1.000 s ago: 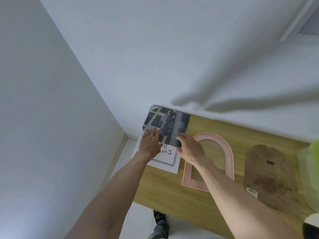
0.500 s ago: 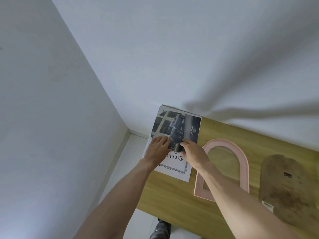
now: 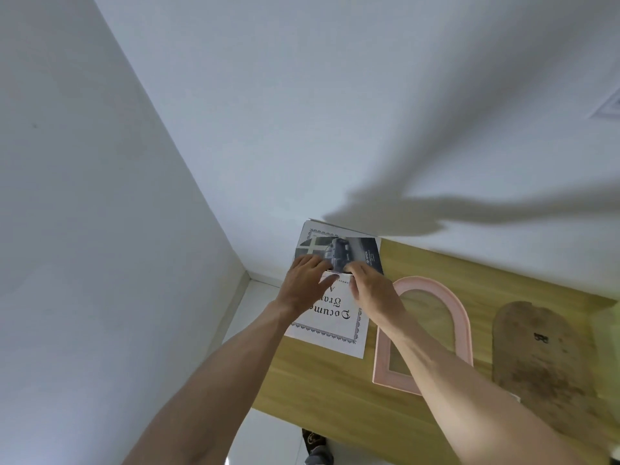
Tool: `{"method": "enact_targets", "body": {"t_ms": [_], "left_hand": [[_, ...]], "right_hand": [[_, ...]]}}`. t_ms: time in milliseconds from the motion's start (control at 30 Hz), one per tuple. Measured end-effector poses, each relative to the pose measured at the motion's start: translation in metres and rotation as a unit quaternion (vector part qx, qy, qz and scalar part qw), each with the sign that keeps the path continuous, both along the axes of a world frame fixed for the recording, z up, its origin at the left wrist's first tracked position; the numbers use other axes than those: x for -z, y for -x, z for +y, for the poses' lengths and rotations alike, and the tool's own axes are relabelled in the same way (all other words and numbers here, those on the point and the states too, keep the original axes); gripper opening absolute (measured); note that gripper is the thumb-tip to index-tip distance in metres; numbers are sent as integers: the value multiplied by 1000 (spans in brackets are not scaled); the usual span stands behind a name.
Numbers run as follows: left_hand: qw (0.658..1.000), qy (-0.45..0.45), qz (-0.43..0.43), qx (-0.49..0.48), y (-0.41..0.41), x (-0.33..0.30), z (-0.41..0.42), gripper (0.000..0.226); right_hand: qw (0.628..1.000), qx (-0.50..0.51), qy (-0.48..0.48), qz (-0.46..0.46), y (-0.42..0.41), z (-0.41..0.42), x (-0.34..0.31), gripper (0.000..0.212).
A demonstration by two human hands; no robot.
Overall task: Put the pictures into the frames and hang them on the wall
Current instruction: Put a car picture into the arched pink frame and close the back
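Hands, left (image 3: 307,283) and right (image 3: 370,286), pinch the car picture (image 3: 349,251) at the near edge, atop the white sheet (image 3: 339,325) at the bench's (image 3: 322,380) ten o'clock corner. Likely next: carrying it toward three o'clock into the pink frame (image 3: 464,325).

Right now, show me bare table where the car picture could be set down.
Bare wood lies along the near table edge, below the white sheet and left of the pink frame. The far left corner is crowded: both hands sit on the car picture.
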State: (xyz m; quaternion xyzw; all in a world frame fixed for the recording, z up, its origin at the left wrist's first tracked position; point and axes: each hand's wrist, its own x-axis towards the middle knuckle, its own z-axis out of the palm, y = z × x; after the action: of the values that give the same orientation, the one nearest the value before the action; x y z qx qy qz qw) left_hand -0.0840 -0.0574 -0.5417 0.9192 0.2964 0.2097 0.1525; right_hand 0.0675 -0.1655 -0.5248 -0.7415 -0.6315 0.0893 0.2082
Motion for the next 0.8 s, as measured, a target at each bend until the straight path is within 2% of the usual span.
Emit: {"method": "enact_targets", "body": {"t_ms": [167,267,333,433,567,600,667,800], "left_hand": [[977,161,-77,-116,-2,-48,21,40],[919,321,-154,-168,-10,-81,27,47],[892,383,-177,-160,-17,-96,26,48],[862,449,-193,-132,-26,-107,20,48],[823,542,-144,-86,-44,-102,7,37],[817,558,-131,-70,-50,-100,0,34],[809,575,-108,-59,-63,-92,-13,30],[814,570,-58,-95,-85,-65,-41,35]], "right_hand": [[994,37,-74,67,-19,2,-43,27],[982,78,-101,138,-32,-6,-64,32],[964,133,-99,208,-39,-16,-76,33],[913,227,-112,321,-52,-34,-85,35],[822,330,-138,444,-70,-62,-86,33],[806,350,-144,456,-74,-69,-83,33],[797,380,-143,446,-81,-85,-72,36],[820,428,-57,377,-96,-118,-44,36]]}}
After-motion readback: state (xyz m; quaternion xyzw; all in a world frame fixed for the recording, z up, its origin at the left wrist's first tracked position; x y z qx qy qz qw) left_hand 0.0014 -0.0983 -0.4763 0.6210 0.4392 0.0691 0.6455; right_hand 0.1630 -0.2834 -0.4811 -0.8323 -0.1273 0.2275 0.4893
